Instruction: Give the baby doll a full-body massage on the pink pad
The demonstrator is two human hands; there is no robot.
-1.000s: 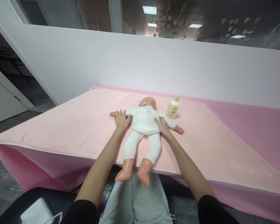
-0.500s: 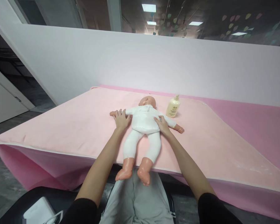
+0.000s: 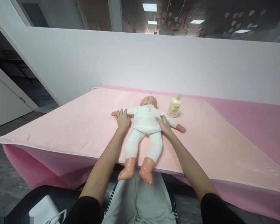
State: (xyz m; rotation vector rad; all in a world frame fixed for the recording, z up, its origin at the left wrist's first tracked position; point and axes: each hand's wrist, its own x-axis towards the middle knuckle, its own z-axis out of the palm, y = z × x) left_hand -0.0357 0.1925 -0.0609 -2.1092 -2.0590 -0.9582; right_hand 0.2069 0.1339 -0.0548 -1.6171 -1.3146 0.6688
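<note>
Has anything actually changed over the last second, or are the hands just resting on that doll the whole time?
Almost nothing changed. The left hand stays flat on the doll's outstretched arm, and the right hand stays on its side near the waist; neither took hold or let go. Only the camera view drifted slightly. The doll still lies face up on the pink blanket, feet over the edge, with the lotion bottle upright beside its head.

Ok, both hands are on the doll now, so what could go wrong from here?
1. The doll lies with its feet past the table edge; a pull toward the body might slide it off.
2. The left hand rests flat on the doll's arm and the right hand on its side, neither in a closed grip, so it could slip.
3. The lotion bottle stands upright near the doll's other arm; swinging that arm might topple it.
</note>
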